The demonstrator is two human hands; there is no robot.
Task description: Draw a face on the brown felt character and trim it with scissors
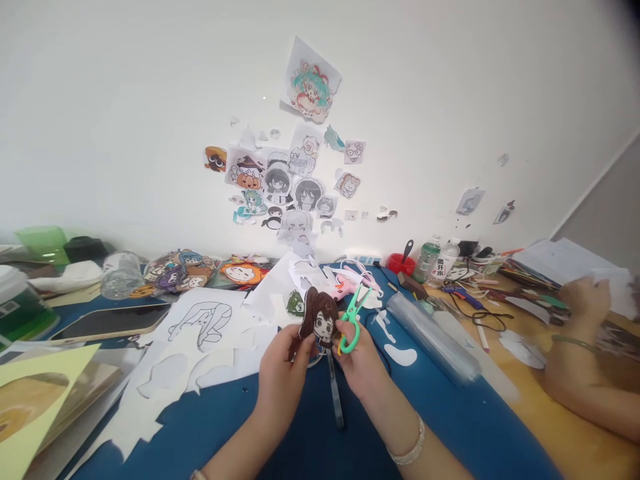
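Note:
Between my fingers is a cut-out cartoon figure point(320, 317) with brown hair, a pale face and a ponytail to the left. My left hand point(284, 363) grips its lower left side. Scissors point(354, 317) with light green handles stick up from my right hand point(359, 360), which also meets the cut-out's right edge. Under the hands, a pen point(336, 393) lies on the blue table mat point(415, 427). A small green cut-out point(295, 303) rests just behind the figure.
White paper scraps point(200, 367) and a line drawing lie left, beside a phone point(113, 321). On the right lie a clear plastic roll point(433, 337) and bottles point(430, 257). Another person's hand point(585, 300) is at far right. Cartoon cut-outs point(307, 193) cover the wall.

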